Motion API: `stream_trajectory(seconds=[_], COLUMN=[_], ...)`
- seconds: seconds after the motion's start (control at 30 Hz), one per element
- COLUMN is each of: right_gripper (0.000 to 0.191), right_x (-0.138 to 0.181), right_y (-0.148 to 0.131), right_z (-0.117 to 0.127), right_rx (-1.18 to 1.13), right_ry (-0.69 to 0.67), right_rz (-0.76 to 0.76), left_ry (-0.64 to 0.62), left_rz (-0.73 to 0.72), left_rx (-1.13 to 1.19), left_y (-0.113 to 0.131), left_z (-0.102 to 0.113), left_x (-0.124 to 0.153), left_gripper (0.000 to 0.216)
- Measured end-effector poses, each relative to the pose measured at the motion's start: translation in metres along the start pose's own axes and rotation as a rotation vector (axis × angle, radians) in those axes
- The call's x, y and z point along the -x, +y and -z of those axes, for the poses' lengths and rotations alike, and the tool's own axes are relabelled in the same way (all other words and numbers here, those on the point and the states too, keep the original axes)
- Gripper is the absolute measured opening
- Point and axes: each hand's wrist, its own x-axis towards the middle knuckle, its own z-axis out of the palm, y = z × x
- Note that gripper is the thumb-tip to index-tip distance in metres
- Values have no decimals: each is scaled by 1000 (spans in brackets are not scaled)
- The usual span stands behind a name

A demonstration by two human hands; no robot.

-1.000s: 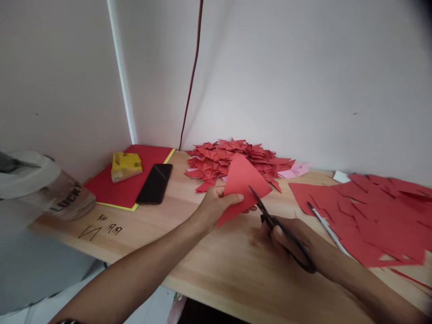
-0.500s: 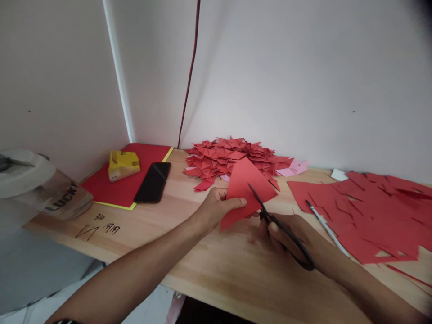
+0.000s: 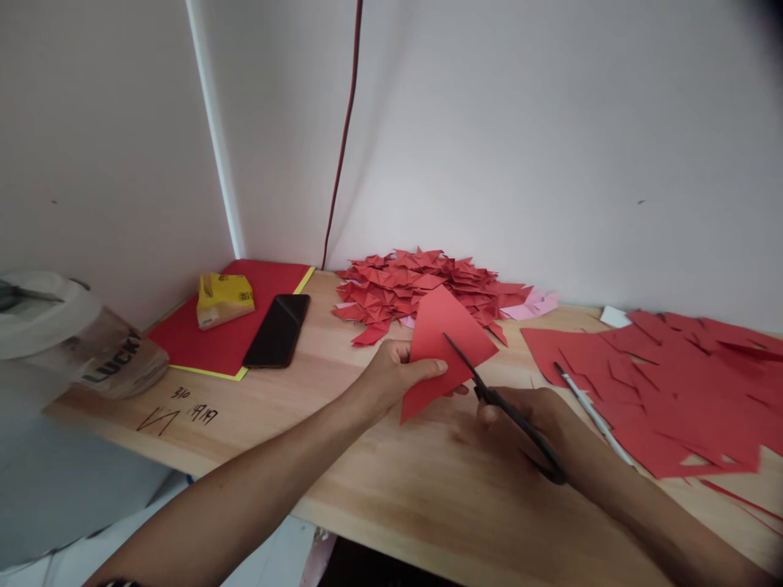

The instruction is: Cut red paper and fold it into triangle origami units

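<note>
Here the left hand [image 3: 391,371] pinches a red paper triangle [image 3: 444,346] above the wooden table [image 3: 379,473]. The right hand [image 3: 532,424] grips black scissors [image 3: 489,391], blades touching the paper's edge. Behind sits a pile of folded red pieces [image 3: 422,285]; red scraps [image 3: 673,383] and a pencil [image 3: 590,412] lie right.

Pale wooden counter [image 3: 379,481] set into a plain white corner.
The left wall [image 3: 91,147] and the far wall [image 3: 550,122] meet at the far left, where a white strip [image 3: 214,147] runs up the corner. Just right of it, a thin dark red cable [image 3: 342,147] hangs down to the counter's back edge. Black pen marks [image 3: 183,412] sit on the near left of the wood. The light is soft and even.
</note>
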Motion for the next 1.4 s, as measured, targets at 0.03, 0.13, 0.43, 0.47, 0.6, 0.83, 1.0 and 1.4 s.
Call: stream_trajectory(seconds=[0.03,0.13,0.43,0.47,0.6,0.83,1.0,1.4], right_gripper=[30,29,39,39,37,32,34,31], right_x=[-1,-3,4,5,7,6,5,3], right_y=[2,4,-9,-9,-11,-9,-10,-11], right_z=[0,-1,2,2,4,4,2,-3], right_rx=[24,90,179,190,202,177,171,105], right_ry=[9,25,-50,-63,-71,-78,-41,3], right_rz=[5,28,118,135,208,230,231,126], left_ry=[20,127,192,195,191,155,160,152], left_rz=[2,-56,-116,-120,-149,-127,-104,-83], left_rx=[-13,-6,-1,-14,-80,-149,-111,-38], left_y=[0,1,-2,-2,-2,1,1,-1], left_z=[0,0,7,7,7,2,0,3], left_x=[0,-2,-8,-8,-7,-2,-1,-2], left_gripper=[33,33,31,31,31,32,30,27])
